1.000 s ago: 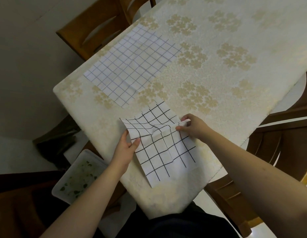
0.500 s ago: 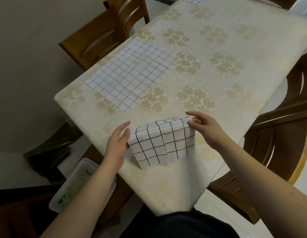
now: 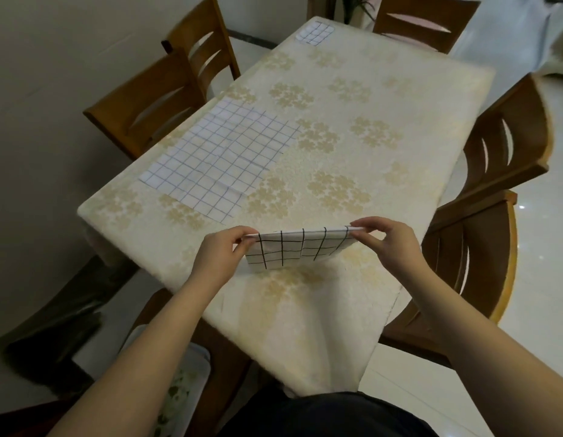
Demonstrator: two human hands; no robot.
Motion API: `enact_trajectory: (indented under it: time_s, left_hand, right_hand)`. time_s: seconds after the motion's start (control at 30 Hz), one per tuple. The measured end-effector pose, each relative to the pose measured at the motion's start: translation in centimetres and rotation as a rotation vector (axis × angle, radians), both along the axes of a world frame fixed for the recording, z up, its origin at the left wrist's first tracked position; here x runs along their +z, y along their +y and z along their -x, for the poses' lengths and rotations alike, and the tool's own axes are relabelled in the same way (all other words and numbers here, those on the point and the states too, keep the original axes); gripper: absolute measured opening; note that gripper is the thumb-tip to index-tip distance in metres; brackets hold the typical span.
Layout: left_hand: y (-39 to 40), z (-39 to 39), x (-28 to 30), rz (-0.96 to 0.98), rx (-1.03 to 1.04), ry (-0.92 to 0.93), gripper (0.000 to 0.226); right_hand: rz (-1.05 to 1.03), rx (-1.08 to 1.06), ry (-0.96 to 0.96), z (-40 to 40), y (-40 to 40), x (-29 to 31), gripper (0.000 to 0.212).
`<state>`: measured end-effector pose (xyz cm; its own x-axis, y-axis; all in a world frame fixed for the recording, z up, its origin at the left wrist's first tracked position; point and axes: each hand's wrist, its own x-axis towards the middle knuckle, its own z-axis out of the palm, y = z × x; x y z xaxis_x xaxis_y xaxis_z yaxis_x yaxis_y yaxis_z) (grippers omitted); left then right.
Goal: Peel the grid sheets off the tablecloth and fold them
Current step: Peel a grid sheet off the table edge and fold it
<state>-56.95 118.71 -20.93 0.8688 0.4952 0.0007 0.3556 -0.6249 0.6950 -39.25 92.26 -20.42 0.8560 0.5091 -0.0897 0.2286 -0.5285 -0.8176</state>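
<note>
Hidden or unclear: the underside of the folded grid sheet (image 3: 297, 249) and how many layers it has cannot be told; the far small grid sheet (image 3: 317, 32) is cut short by distance at the table's far edge; a pale tray (image 3: 182, 389) under the near-left corner is partly covered by the left forearm.

Folded grid sheet: held up over the near edge of the tablecloth (image 3: 384, 146), its top fold level, its lower part hanging toward the cloth. Left hand (image 3: 221, 257) pinches its left top corner between thumb and fingers; right hand (image 3: 390, 242) pinches the right top corner likewise.

Large grid sheet (image 3: 223, 159): flat on the cloth by the left edge, well apart from the hands.

Open room: bare cloth between the two sheets and along the right edge. Wooden chairs (image 3: 154, 102) stand close on the left, right and far sides.

Change: half a second ago the sheet stood taller with its lower edge on the cloth; now it is a narrower band, raised.
</note>
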Motion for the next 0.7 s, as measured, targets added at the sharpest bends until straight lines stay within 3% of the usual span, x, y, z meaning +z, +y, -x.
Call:
enact_trajectory:
  time_s: [0.1, 0.2, 0.3, 0.4, 0.53, 0.7]
  left_hand:
    - [0.9, -0.4, -0.2, -0.047, -0.099, -0.012, 0.014]
    - [1.4, -0.1, 0.4, 0.202, -0.096, 0.016, 0.011]
    - [1.5, 0.1, 1.3, 0.491, -0.091, 0.025, 0.015]
    - [1.4, -0.4, 1.2, 0.665, -0.012, -0.019, 0.017]
    - [1.4, -2.1, -1.9, 0.687, 0.081, 0.077, 0.021]
    - [0.8, -2.8, -6.5, 1.072, 0.310, 0.257, 0.034]
  right_hand:
    - [0.046, 0.055, -0.088, 0.4, -0.7, 0.7, 0.006]
    - [-0.023, 0.091, 0.045, 1.1, -1.5, 1.5, 0.007]
    - [-0.251, 0.055, 0.337, 2.1, -1.9, 2.0, 0.026]
    - [-0.329, -0.049, 0.417, 2.8, -1.5, 1.1, 0.022]
    - [-0.230, -0.230, 0.392, 2.9, -0.5, -2.6, 0.013]
    - [-0.049, -0.347, 0.303, 2.8, 0.2, -6.9, 0.017]
